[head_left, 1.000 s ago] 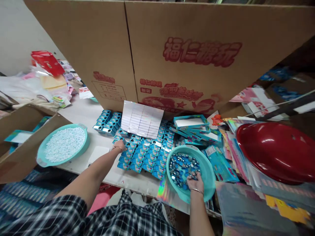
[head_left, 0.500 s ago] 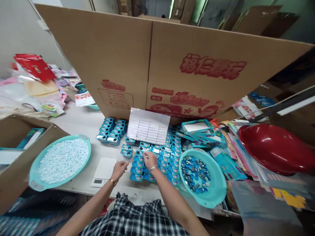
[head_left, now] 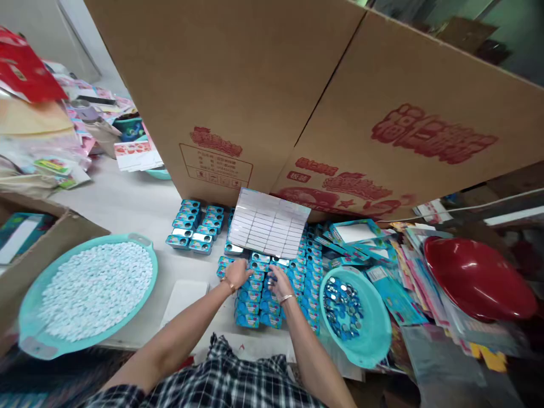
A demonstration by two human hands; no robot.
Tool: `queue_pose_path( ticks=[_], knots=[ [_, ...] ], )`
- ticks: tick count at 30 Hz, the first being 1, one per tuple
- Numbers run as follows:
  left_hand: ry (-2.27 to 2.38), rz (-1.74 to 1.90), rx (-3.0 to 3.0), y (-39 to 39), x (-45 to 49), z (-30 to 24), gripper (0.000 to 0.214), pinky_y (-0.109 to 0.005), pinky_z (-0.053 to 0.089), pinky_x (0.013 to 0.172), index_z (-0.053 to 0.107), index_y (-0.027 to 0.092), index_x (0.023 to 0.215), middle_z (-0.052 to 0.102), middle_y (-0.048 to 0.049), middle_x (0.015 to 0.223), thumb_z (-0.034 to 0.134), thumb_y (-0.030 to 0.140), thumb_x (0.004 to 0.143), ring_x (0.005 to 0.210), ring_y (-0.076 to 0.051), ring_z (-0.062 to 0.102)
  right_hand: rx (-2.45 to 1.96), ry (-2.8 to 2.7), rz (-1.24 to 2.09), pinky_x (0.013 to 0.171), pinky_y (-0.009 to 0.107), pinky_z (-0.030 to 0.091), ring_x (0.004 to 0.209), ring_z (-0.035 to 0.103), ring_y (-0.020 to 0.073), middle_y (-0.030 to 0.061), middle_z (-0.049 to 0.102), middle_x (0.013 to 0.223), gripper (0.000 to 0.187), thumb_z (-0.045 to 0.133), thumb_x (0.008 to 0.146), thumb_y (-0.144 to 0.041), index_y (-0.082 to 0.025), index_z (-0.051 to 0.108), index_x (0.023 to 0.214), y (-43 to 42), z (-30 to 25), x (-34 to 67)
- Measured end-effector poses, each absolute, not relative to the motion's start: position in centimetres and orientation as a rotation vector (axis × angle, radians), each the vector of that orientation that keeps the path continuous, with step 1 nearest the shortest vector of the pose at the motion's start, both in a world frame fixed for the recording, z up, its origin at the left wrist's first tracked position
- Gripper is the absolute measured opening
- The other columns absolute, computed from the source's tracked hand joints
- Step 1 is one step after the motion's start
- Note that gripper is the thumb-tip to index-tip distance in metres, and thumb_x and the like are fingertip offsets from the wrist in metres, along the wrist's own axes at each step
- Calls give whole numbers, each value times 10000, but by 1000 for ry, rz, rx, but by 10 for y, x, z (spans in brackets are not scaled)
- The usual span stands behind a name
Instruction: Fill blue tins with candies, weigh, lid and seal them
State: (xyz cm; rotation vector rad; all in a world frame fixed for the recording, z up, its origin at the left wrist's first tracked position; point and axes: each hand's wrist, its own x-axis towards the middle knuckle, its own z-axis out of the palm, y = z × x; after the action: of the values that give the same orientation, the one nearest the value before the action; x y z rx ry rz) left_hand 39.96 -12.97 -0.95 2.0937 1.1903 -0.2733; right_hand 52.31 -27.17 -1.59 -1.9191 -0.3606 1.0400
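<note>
Rows of small blue boxes [head_left: 249, 320] with round dark or shiny openings stand on the white table in front of me. My left hand [head_left: 237, 274] reaches down onto the left rows, thumb toward the boxes and fingers curled; what lies under its fingertips is hidden. Just to its right, my right hand [head_left: 279, 283] hovers over the middle rows with bent fingers. Something small and dark shows at its fingertips, too small to name. A printed sheet with a table of lines [head_left: 270, 224] leans over the back rows.
At left stands a turquoise basin [head_left: 153, 266] of pale tablets, beside a white scale [head_left: 185, 300]. A turquoise basin [head_left: 382, 340] with shiny blue discs is at right. Flat blue cartons [head_left: 393, 294] and a red basin [head_left: 480, 277] lie beyond. A big cardboard panel [head_left: 238, 85] rises behind.
My left hand has moved right, from near the scale onto the boxes. My right hand has shifted slightly right over the rows. The camera view has tilted.
</note>
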Motion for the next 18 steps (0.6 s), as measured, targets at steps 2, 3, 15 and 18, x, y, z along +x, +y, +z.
queue_pose_path(
  ticks=[2,3,15,18],
  knots=[
    [1169,-381,2142,-127,407,-9,277,-339,473,821,688,146,976,713,-171,1044,691,347,786,1049,-311,654,-1852,-287,1083,613,330,538,662,594,168,73,664,895,516,407,857,-590,-197,602,1127,-273,-15,531],
    [1159,-425,2161,-126,410,-9,268,-342,478,821,690,133,984,710,-185,1049,686,316,789,1053,-315,655,-1825,-269,1100,615,327,543,650,588,158,67,664,886,497,445,835,-581,-198,607,1108,-272,-14,534],
    [971,-763,2179,-112,424,7,315,-420,537,885,615,144,1141,638,-87,1158,613,355,907,1034,-212,630,-2088,-552,1123,497,224,403,518,477,111,-45,541,596,147,617,732,-306,-182,624,809,-223,-32,539],
    [940,-808,2160,-110,425,9,318,-412,547,862,604,146,1161,633,-87,1158,601,349,915,1010,-206,633,-2209,-667,1093,570,232,433,601,541,130,-35,591,664,150,604,712,-187,-183,627,861,-218,-36,539]
  ],
)
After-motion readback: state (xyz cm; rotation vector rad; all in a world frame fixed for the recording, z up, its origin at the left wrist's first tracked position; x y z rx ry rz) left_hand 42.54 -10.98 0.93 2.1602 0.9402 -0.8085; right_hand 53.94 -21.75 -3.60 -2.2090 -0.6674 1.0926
